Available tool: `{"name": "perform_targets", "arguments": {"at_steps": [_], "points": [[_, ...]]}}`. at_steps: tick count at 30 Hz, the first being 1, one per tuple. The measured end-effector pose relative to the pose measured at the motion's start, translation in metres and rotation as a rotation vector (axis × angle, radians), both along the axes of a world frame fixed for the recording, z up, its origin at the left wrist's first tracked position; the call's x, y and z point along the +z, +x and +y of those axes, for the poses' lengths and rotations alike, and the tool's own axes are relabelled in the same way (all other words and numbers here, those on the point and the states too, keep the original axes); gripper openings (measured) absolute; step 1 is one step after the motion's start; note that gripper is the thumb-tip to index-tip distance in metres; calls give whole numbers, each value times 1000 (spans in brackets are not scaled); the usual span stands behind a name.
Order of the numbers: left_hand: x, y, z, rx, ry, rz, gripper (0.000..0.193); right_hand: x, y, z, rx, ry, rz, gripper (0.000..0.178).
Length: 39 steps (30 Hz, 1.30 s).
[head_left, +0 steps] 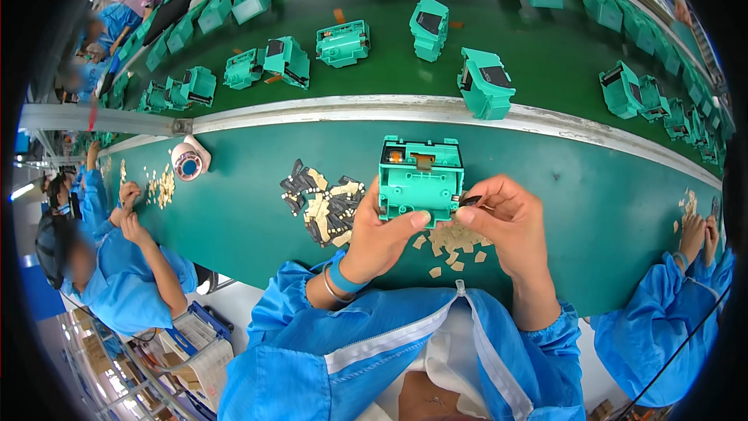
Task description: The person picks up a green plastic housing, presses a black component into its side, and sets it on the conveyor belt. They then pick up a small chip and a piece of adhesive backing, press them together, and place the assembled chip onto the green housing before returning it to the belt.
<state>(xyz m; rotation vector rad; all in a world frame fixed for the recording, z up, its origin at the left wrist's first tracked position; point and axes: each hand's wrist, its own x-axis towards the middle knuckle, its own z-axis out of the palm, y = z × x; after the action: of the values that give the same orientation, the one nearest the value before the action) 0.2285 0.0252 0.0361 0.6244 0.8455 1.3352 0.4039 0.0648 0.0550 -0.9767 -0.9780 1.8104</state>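
My left hand (372, 240) grips a teal plastic housing (417, 185) from its left side, thumb along the lower edge. The housing is tilted up, its hollow inside facing me, with an orange-brown flat strip (425, 161) near its top. At its lower right corner my right hand (510, 217) pinches a small black part (471, 200), close against the housing. Fingers partly cover that black part. Left of the housing lies a heap of black strips and cream pieces (323, 204). Below my hands, small cream-coloured backing pieces (453, 240) are scattered on the green tabletop (249, 179).
Beyond a pale metal rail (312, 107), a dark green belt (374, 70) carries several teal housings (487, 84). A round white-and-pink dispenser (189, 160) stands at the left. Blue-sleeved people (128, 265) work on both sides. A metal bar (93, 117) crosses at left.
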Motion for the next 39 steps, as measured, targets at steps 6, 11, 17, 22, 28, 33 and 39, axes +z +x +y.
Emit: {"name": "perform_targets", "arguments": {"at_steps": [6, 11, 17, 22, 28, 33, 39], "points": [[-5, -2, -2, -80, -86, -436, 36, 3, 1, -4, 31, 168, -10, 14], [-12, 0, -1, -159, -113, -535, 36, 3, -6, -11, -104, 276, -103, 11], [-17, 2, -1, -214, -94, -620, 39, 7, -8, -13, -244, 550, -347, 11], [-22, 3, -2, -212, -90, -658, 41, 8, -9, -15, -271, 528, -308, 13], [-22, 7, -2, -222, -87, -688, 42, 6, -7, -15, -289, 570, -328, 14], [-24, 9, -3, -206, -97, -704, 41, 5, -6, -15, -296, 588, -350, 15], [-24, 12, -2, -210, -95, -707, 42, 5, -4, -15, -304, 608, -353, 15]]}}
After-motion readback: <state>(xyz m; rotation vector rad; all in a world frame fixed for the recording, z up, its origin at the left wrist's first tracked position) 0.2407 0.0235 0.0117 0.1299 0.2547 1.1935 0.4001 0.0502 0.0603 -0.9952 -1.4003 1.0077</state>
